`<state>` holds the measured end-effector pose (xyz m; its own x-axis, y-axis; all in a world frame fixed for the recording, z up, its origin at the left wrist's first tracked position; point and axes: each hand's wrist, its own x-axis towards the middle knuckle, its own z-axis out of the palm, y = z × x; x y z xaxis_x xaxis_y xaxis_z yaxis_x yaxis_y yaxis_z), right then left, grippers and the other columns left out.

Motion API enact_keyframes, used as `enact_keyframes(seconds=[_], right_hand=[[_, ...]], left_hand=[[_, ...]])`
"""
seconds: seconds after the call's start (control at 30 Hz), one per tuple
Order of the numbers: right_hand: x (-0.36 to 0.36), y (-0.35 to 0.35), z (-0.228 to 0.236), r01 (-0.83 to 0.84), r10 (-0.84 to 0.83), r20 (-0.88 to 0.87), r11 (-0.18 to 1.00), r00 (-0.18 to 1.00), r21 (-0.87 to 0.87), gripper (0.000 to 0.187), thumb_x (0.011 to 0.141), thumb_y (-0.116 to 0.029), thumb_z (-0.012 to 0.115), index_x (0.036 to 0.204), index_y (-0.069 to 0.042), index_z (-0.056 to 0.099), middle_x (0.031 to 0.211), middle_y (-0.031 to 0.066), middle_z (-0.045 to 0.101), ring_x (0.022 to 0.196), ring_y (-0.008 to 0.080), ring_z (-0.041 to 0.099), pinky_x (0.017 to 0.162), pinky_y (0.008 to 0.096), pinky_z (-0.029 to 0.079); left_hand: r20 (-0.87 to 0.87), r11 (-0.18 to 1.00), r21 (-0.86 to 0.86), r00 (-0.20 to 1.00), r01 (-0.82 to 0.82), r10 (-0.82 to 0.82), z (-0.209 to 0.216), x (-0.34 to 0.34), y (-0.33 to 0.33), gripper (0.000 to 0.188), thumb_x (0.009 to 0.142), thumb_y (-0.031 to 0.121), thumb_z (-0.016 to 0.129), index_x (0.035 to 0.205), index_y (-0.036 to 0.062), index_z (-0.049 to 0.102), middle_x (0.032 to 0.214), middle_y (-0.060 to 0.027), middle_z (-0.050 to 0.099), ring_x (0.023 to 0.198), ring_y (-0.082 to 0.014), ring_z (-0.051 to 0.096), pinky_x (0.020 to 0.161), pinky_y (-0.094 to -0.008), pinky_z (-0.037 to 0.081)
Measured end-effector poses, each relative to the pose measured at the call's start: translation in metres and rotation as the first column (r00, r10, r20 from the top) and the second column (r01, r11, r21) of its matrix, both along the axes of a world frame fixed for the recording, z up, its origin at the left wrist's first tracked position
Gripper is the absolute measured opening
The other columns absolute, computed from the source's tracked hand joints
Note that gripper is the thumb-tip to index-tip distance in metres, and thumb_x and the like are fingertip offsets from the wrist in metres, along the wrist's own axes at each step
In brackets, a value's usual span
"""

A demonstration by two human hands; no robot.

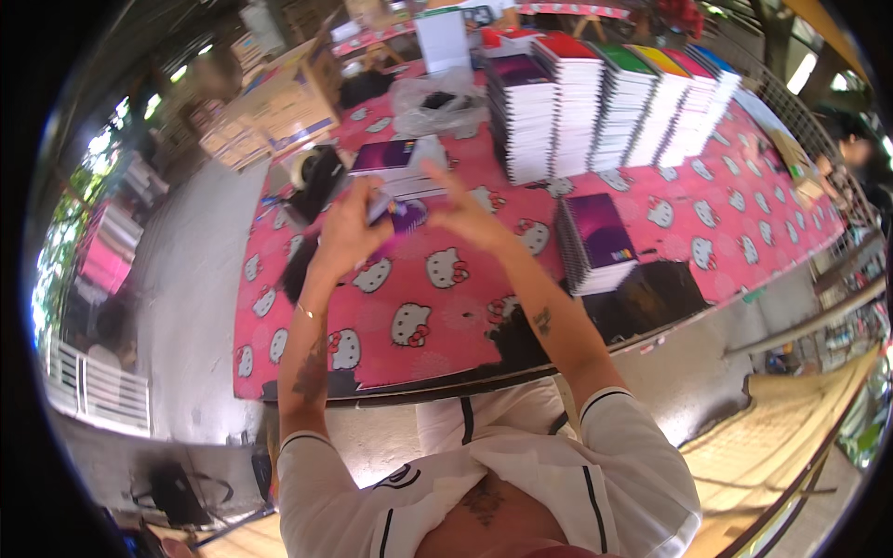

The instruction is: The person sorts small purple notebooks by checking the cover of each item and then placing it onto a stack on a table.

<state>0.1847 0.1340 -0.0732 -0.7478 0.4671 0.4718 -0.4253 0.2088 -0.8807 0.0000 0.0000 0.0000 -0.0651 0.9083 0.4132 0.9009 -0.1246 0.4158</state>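
My left hand (352,231) is closed on a small purple printed piece (406,218), blurred by motion, so I cannot tell its exact kind. To its right, my right hand (468,219) is raised with its fingers apart, holding nothing that I can see. Just beyond both hands lies a low stack of white-edged books with a purple cover (383,154) on top. A black tape dispenser (318,181) stands left of that stack. Further right, a short pile of purple spiral notebooks (595,237) rests on the table.
Tall stacks of spiral notebooks (581,116) with variously coloured covers line the back right. A clear plastic bag (437,107) lies behind the low stack. Cardboard boxes (279,102) stand beyond the left edge. The pink patterned tablecloth (409,325) is torn near the front, baring dark tabletop.
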Motion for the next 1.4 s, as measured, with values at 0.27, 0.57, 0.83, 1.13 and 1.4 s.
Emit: enact_keyframes(seconds=[0.27,0.57,0.83,1.13,1.4], right_hand=[[0.024,-0.039,-0.089,0.103,-0.096,0.112,0.993,0.989,-0.063,0.084,0.069,0.004,0.067,0.148,-0.005,0.038,0.132,0.0105,0.056,0.118,0.0207,0.055,0.1,0.034,0.045],[0.011,-0.07,-0.082,0.319,-0.271,0.193,0.9,0.943,-0.297,0.087,0.074,0.001,0.069,0.15,-0.001,0.027,0.133,0.0187,0.052,0.122,0.0274,0.052,0.102,0.0362,0.043],[0.021,-0.044,-0.086,0.374,-0.38,0.173,0.925,0.909,0.07,0.07,0.078,-0.001,0.074,0.138,0.001,0.036,0.129,0.0208,0.052,0.126,0.0328,0.051,0.107,0.0401,0.039],[0.022,-0.052,-0.075,0.362,-0.363,0.248,0.931,0.898,0.051,0.069,0.083,-0.003,0.069,0.142,0.002,0.034,0.136,0.0241,0.046,0.13,0.0349,0.048,0.108,0.0411,0.039],[0.01,-0.05,-0.093,0.516,-0.552,0.16,0.829,0.819,0.215,0.07,0.087,-0.015,0.071,0.145,0.002,0.035,0.136,0.0252,0.049,0.131,0.0355,0.048,0.109,0.041,0.039]], left_hand=[[-0.152,0.982,0.19,0.987,-0.018,0.048,-0.079,0.066,-0.031,0.08,0.079,0.021,0.08,0.147,0.0066,0.038,0.145,-0.0232,0.046,0.129,-0.0409,0.047,0.108,-0.0505,0.035],[0.859,0.972,0.048,0.505,-0.231,0.078,-0.158,0.053,-0.046,0.069,0.088,0.0,0.053,0.153,0.0017,0.029,0.145,-0.0156,0.04,0.123,-0.026,0.048,0.101,-0.0353,0.043],[0.72,0.988,0.101,0.694,-0.118,0.009,-0.171,0.016,-0.016,0.059,0.084,0.006,0.059,0.14,-0.0028,0.046,0.12,-0.0135,0.057,0.105,-0.022,0.053,0.091,-0.0328,0.045],[0.793,0.999,0.035,0.607,0.041,-0.053,-0.172,-0.013,-0.015,0.064,0.081,0.011,0.063,0.141,-0.0033,0.045,0.123,-0.0137,0.056,0.109,-0.0244,0.053,0.094,-0.0366,0.044],[0.607,0.995,-0.059,0.788,-0.084,0.102,-0.177,0.009,-0.02,0.054,0.096,0.019,0.064,0.138,-0.0063,0.043,0.13,-0.0175,0.056,0.115,-0.0247,0.053,0.102,-0.0368,0.041]])
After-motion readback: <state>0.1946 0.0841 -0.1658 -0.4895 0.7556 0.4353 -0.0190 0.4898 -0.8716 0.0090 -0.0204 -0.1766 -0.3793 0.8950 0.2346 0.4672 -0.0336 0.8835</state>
